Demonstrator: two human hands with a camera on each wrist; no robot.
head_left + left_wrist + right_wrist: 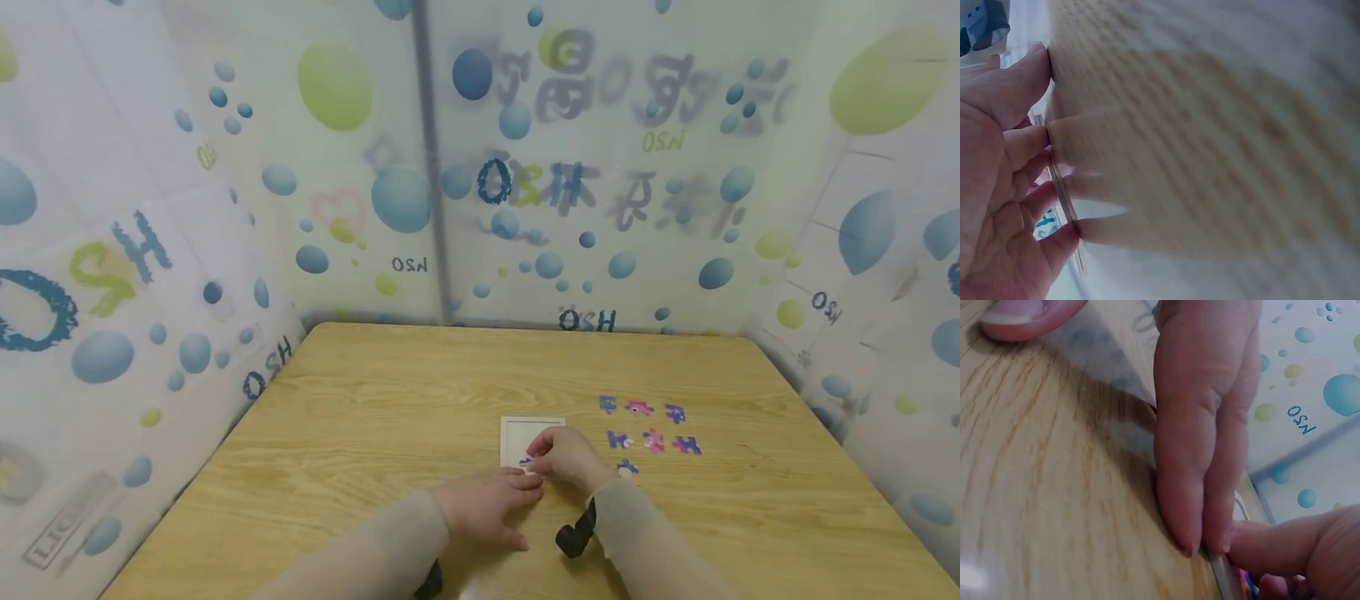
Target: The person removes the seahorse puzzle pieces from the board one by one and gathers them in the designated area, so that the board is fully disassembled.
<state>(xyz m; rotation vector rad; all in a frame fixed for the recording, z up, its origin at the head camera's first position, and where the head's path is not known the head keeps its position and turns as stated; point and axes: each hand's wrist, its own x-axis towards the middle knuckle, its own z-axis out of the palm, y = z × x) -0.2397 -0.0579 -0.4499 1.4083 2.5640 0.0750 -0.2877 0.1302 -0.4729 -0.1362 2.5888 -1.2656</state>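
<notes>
A small pale square puzzle frame [513, 423] lies flat on the table. My left hand [487, 504] rests at its near edge, fingers extended with the fingertips against the rim. In the left wrist view, these fingertips line up along the thin frame edge [1063, 195], with the thumb apart. My right hand [573, 458] reaches over the frame, its thumb and fingertips pinching a purple puzzle piece [526, 460] low inside the near part of the frame. The right wrist view shows a sliver of coloured piece [1245, 579] beneath the right fingers; the rest is hidden.
Several loose purple and pink puzzle pieces [653, 442] lie in rough rows right of the frame. One more piece [627, 468] sits close beside the right wrist. The wooden table [360, 400] ends at patterned curtains [360, 208] at the back and sides.
</notes>
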